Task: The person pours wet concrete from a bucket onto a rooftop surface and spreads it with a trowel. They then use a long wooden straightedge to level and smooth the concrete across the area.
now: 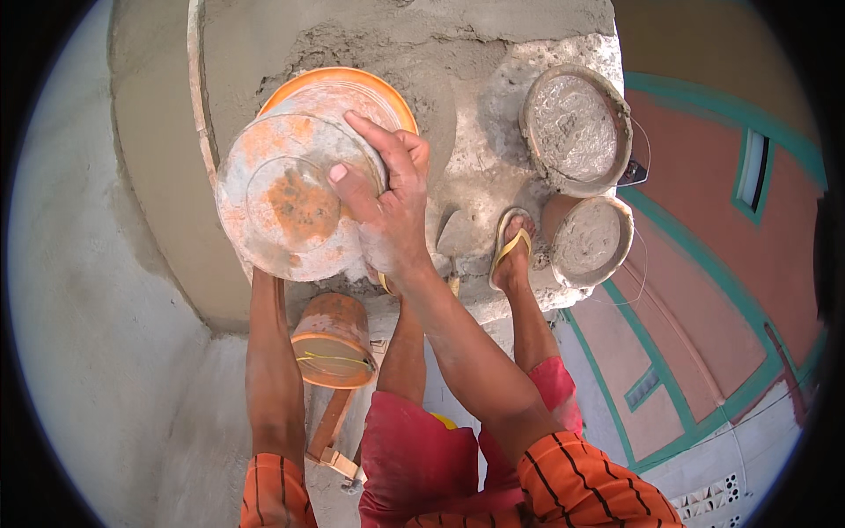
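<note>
A mortar-smeared orange bucket [286, 211] is tipped over in front of me, its base toward me and its orange rim facing the far side. My right hand [392, 194] grips the base edge, with thumb and fingers spread against it. My left forearm [275, 370] reaches up to the bucket's near left side. The left hand is hidden behind the bucket, so its grip does not show. Wet grey mortar [405, 66] lies spread on the surface beyond the rim.
Two mortar-filled buckets, a larger one [576, 128] and a smaller one [591, 242], stand at the right near the ledge's edge. A trowel [455, 236] lies beside my sandalled foot [512, 251]. Below left is another orange bucket [334, 348]. A straight strip [201, 97] edges the mortar.
</note>
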Tool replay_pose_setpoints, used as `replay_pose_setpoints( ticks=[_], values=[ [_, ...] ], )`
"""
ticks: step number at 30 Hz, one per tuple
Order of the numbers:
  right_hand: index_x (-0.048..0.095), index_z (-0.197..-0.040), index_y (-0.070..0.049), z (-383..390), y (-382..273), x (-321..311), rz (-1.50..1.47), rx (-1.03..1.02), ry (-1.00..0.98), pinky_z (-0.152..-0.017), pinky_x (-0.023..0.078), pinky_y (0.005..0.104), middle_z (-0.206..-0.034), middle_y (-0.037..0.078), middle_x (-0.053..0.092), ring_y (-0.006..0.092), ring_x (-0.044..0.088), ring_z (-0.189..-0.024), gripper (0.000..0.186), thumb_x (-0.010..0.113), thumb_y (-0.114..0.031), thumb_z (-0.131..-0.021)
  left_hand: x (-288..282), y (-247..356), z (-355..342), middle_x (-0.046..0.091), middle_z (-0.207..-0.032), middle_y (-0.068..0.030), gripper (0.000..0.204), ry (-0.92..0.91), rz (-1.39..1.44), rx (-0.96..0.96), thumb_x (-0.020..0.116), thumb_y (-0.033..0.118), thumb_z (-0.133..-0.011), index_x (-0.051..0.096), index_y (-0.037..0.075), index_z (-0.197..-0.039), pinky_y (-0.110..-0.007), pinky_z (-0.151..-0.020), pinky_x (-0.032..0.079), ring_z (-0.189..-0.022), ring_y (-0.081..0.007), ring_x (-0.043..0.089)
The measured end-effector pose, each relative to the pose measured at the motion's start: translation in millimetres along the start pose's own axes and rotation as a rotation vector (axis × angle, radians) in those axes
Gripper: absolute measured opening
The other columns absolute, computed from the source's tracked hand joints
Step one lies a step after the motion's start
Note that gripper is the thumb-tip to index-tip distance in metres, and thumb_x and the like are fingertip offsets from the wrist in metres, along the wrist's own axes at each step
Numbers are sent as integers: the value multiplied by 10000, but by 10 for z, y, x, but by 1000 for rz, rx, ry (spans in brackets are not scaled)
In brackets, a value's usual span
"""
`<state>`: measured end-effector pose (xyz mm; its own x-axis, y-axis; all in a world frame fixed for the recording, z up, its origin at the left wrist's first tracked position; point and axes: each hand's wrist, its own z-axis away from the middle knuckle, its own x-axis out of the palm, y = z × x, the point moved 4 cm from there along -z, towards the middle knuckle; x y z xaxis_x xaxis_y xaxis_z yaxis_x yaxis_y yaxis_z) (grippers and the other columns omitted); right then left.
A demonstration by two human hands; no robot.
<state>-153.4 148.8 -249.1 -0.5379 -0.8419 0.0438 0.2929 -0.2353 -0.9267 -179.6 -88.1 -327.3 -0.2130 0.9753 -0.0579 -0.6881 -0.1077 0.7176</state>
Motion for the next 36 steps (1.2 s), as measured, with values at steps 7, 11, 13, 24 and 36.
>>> replay_pose_setpoints(
  ticks=[7,11,13,24,36],
  values=[
    [671,-1204,-143,-341,193,447,268,-13,-70,-930,342,380,-1028,71,419,231,398,-988,480,721,-256,-740,-256,-188,90,622,-1174,-96,307,51,-13,-37,545,246,-985,544,4,-1174,-347,-821,548,-1026,-167,628],
    [683,-1137,-129,-103,-73,447,169,-210,-45,-883,339,402,-1019,68,474,243,429,-967,455,708,-254,-699,-219,122,-17,611,-1194,-95,322,-16,77,-3,531,241,-990,526,7,-1209,-343,-841,545,-1045,-168,621],
    [689,-1103,-122,45,-412,561,68,-418,-90,-860,337,414,-1014,66,502,249,445,-957,444,702,-253,-679,-278,243,-240,605,-1204,-94,330,-1,133,36,524,239,-992,516,8,-1227,-341,-851,544,-1055,-169,617],
    [506,-1356,-12,-1261,328,1478,292,-522,-147,-1025,354,483,-1268,243,521,408,456,-1194,589,570,-322,-859,-171,-506,-1442,579,-1240,-82,371,14,30,-204,488,233,-1004,473,22,-1309,-324,-900,537,-1103,-159,593],
    [500,-1359,-26,-967,434,906,156,-260,-307,-1001,388,442,-1298,193,518,341,501,-1169,621,594,-362,-845,-586,-283,-754,622,-1034,-82,345,347,28,28,477,249,-1025,555,-60,-1155,-297,-656,485,-798,-154,596]
  ],
)
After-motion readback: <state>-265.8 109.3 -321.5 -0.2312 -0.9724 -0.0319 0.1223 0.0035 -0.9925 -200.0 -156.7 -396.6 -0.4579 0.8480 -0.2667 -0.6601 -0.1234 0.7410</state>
